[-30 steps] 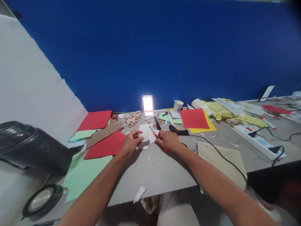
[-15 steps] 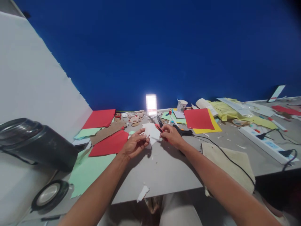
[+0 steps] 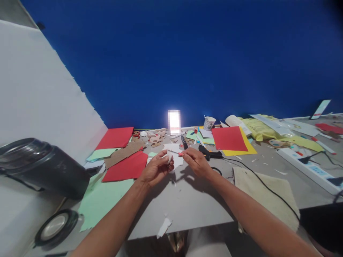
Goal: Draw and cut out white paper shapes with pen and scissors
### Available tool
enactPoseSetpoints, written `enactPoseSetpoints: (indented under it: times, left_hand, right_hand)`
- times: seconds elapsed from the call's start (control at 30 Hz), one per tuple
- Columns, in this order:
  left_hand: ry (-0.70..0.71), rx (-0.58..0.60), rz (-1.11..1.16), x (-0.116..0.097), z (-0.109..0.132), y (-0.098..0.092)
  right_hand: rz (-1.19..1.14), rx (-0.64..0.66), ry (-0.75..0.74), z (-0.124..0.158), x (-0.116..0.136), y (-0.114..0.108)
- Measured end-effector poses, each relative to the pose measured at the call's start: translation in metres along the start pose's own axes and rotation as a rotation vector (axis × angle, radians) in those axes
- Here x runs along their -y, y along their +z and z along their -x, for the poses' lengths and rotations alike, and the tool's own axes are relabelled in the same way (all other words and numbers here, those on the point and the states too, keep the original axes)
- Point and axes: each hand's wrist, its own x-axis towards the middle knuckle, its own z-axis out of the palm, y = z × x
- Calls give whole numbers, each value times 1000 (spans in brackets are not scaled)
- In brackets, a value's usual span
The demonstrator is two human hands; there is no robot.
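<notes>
My left hand [image 3: 155, 169] is lifted off the grey table [image 3: 187, 200], its fingers curled around a white paper piece [image 3: 175, 157]. My right hand [image 3: 197, 162] is closed on a red utility knife [image 3: 181, 154], whose tip points left at the paper's edge. Both hands meet just above the middle of the table. A red sheet [image 3: 125, 167] lies just left of my left hand.
Coloured paper sheets lie about: red [image 3: 115, 137], mint green [image 3: 103, 200], red on yellow [image 3: 229, 139]. A black glue gun [image 3: 210, 154] with its cord lies right of my hands. A power strip [image 3: 308, 166], beige cloth [image 3: 265, 189], black cylinder [image 3: 40, 167], tape roll [image 3: 55, 226] and paper cup [image 3: 208, 123] surround.
My left hand lifted the white paper off the table and turned it up. My right hand raised the red knife with it and brought its tip to the paper's edge.
</notes>
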Motion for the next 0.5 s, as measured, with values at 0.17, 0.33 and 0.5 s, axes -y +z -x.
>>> enactPoseSetpoints:
  times: [0.17, 0.33, 0.5]
  left_hand:
    - [12, 1, 34, 0, 1, 1]
    - [14, 36, 21, 1, 5, 6]
    - [-8, 52, -17, 3, 6, 8]
  right_hand:
    - [183, -25, -101, 1, -3, 1]
    - [175, -40, -176, 2, -9, 7]
    - [181, -18, -185, 3, -11, 8]
